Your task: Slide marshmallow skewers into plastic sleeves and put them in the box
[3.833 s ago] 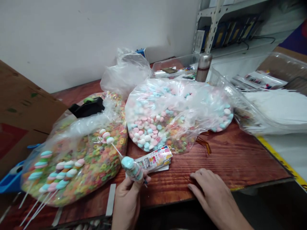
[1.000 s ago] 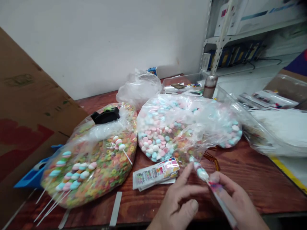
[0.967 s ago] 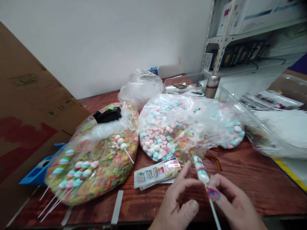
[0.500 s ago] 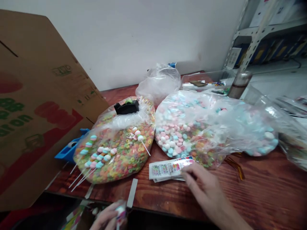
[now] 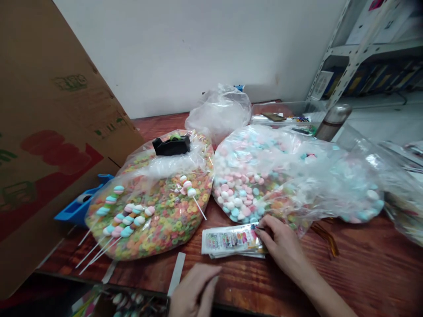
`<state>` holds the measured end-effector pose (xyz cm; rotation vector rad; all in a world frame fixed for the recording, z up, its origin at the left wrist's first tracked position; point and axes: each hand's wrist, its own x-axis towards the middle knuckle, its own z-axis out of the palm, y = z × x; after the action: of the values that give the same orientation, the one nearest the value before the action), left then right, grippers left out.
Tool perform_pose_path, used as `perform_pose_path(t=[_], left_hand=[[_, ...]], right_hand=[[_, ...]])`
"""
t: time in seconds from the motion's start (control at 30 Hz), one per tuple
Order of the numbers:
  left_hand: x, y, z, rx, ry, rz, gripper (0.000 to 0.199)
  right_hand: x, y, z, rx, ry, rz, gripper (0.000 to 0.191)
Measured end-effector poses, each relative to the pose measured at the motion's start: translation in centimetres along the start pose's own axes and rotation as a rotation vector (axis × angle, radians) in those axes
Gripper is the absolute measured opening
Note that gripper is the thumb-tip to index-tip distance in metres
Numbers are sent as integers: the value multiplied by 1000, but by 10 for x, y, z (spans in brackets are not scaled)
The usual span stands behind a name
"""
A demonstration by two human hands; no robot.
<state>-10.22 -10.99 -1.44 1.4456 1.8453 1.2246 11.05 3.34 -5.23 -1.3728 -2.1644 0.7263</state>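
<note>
My right hand (image 5: 280, 240) pinches the right end of a stack of printed plastic wrappers (image 5: 228, 241), which lies flat at the table's front. My left hand (image 5: 194, 290) is over the table edge, its fingers stretched forward with nothing visible in them; its lower part is cut off by the frame. Several marshmallow candy skewers (image 5: 124, 220) rest on a large clear bag of colourful ring candy (image 5: 161, 224). One shorter skewer (image 5: 190, 190) lies apart on the same bag. Behind the wrappers sits a bag of pastel marshmallows (image 5: 239, 193).
A black tape dispenser (image 5: 172, 145) rests on the ring-candy bag; a blue dispenser (image 5: 77, 206) stands beside the cardboard box (image 5: 59, 132). Gold twist ties (image 5: 325, 237) lie at right. Below the table edge, more skewers (image 5: 132, 304) show. A metal flask (image 5: 333, 122) stands behind.
My left hand has risen from below the table edge toward the wrappers, and the wrapped skewer it held is gone from it. My right hand remains at the wrappers' right end.
</note>
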Motion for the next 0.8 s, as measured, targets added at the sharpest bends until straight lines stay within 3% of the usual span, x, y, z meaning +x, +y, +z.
perform_pose_path(t=[0.07,0.13,0.23,0.3,0.4,0.47,0.53,0.67,0.8], left_hand=[[14,17,32,-116,-112,66,17],[23,29,60,-201,-283,34,17],[28,39,93,-465,-541,-212,22],[30,43,112,-853,-619,-452,39],[34,47,134,-1481,-427,-688,47],[40,50,142,-1646,-277,-711,32],[46,55,146,-1634,-193,-694,20],[52,65,145,-1459,-93,-620,19],[50,74,142,-1260,-31,-557,22]], right_hand=[[-3,2,1,-25,45,-31,22],[-7,4,1,-64,138,-74,24],[-14,4,-6,-87,326,-247,27],[-20,2,-15,-47,394,-338,32],[-33,-2,-36,40,404,-236,31],[-39,-3,-51,118,380,-91,24],[-42,-2,-63,259,301,49,22],[-40,3,-69,590,136,177,24],[-43,4,-63,583,79,172,23]])
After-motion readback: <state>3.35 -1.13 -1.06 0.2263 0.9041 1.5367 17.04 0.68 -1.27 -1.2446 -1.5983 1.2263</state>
